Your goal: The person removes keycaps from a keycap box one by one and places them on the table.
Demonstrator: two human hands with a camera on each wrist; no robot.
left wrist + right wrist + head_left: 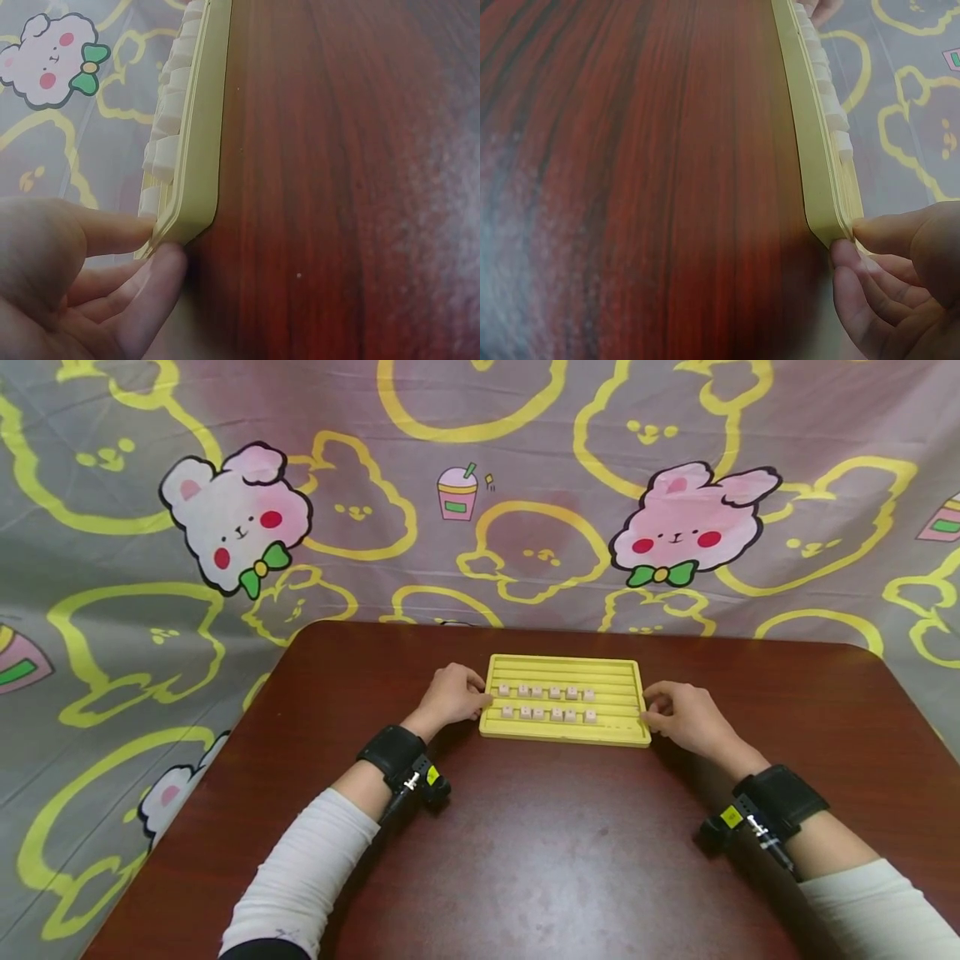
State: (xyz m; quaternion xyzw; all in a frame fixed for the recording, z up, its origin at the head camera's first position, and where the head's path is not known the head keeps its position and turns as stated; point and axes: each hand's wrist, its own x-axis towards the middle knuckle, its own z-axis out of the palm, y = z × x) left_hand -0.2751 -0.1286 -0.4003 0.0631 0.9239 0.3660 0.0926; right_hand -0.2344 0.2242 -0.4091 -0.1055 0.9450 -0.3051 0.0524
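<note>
A yellow rectangular tray with ridged rows [570, 670] lies on the brown table, toward its far side. Two rows of small whitish cubes [555, 692] stand in its grooves, several in each; dark marks on their tops are too small to read. My left hand [452, 695] pinches the tray's left end, thumb and fingers at the rim, as the left wrist view shows up close. At the opposite end my right hand [686, 717] pinches the right rim near the front corner. In the right wrist view the yellow side wall [810, 142] runs away from the fingertips.
The brown wooden table [540, 843] extends in front of and beside the tray. Behind it hangs a cloth [525, 468] printed with cartoon bears and rabbits. A black strap with a small camera sits on each wrist [393, 756].
</note>
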